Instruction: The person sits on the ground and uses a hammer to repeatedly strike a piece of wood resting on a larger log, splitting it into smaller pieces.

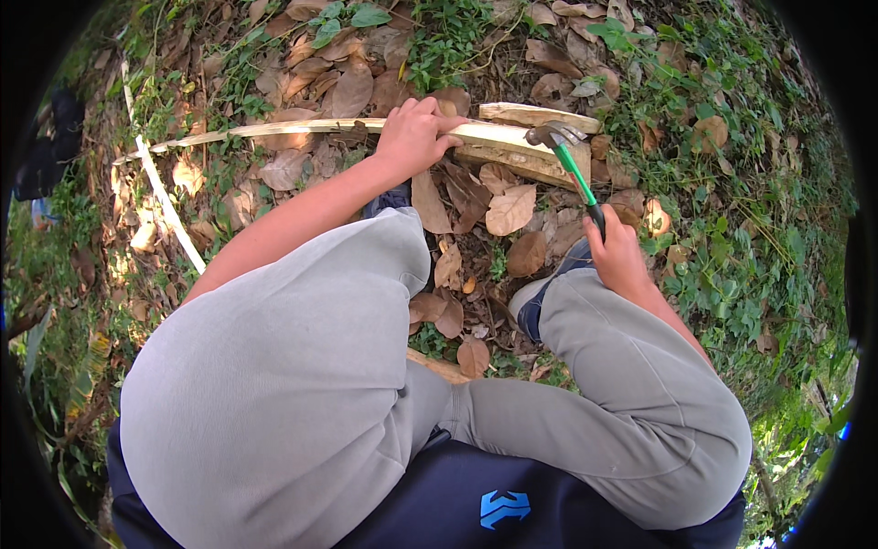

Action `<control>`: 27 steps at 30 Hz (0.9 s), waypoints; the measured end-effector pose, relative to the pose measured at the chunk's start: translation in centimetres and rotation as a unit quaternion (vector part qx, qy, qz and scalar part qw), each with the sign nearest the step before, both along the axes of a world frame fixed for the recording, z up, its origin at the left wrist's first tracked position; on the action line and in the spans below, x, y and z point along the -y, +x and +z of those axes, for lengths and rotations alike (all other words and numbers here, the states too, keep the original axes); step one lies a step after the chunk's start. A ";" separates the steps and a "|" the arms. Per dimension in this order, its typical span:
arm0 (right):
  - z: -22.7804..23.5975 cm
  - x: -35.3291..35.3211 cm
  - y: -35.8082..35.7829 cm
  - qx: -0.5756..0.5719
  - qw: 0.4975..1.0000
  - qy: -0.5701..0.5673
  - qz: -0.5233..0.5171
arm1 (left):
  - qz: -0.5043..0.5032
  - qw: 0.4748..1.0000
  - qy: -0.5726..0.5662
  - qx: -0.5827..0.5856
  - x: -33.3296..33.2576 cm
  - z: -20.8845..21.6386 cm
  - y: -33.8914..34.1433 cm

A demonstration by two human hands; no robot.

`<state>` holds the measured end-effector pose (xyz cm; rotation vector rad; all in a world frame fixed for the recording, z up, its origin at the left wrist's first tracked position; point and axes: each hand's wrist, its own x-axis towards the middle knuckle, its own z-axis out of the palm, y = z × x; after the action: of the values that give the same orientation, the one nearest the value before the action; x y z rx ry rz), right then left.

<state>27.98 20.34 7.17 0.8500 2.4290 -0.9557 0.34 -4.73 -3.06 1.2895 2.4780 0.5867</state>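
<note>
My left hand (413, 139) is closed on a long, thin wooden strip (274, 129), which runs out to the left. The strip's right end lies on a thicker wooden block (535, 165) on the ground. In my right hand (618, 258) is a claw hammer (572, 167) with a green and black handle, gripped low down. Its metal head is over the right end of the wood; whether it touches cannot be told. Just beyond the block is a short wooden piece (535, 116). The fingertips of my left hand are partly hidden behind the strip.
Dry brown leaves (512, 210) and green plants (732, 229) cover the ground. A second pale strip (169, 206) crosses near the far left end of the first. My shoe (530, 306) stands close to the block. Another wooden piece (439, 368) shows between my legs.
</note>
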 end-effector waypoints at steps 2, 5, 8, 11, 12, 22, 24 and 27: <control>0.1 -0.4 -0.3 0.004 1.000 0.015 0.017 | 0.003 1.000 -0.012 0.008 -0.1 -0.1 -0.2; 0.0 -0.9 -0.2 -0.002 0.999 0.031 0.024 | 0.007 1.000 -0.019 0.015 0.1 -0.1 0.0; -0.1 -1.9 0.0 0.009 0.999 0.029 0.030 | 0.006 0.999 -0.021 0.029 -0.1 0.0 0.1; 0.6 -3.8 -0.8 0.001 0.997 0.057 0.050 | -0.001 1.000 -0.014 0.023 -0.3 0.0 0.0; 1.4 -4.3 -1.6 -0.007 0.996 0.070 0.060 | 0.002 1.000 -0.014 0.019 -0.2 0.0 0.0; 3.1 -2.5 -2.5 -0.124 0.992 -0.005 -0.031 | -0.003 1.000 0.018 0.000 -0.1 0.1 0.2; 1.0 -1.5 -0.8 -0.051 0.998 -0.010 0.026 | -0.002 1.000 0.007 0.007 -0.2 -0.1 0.0; -0.2 -0.5 0.5 0.024 0.996 -0.015 0.081 | 0.003 1.000 -0.007 0.016 0.2 -0.5 0.0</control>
<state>28.47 20.81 6.94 0.6461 2.3951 -0.8989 0.32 -4.90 -3.51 1.2584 2.4576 0.5856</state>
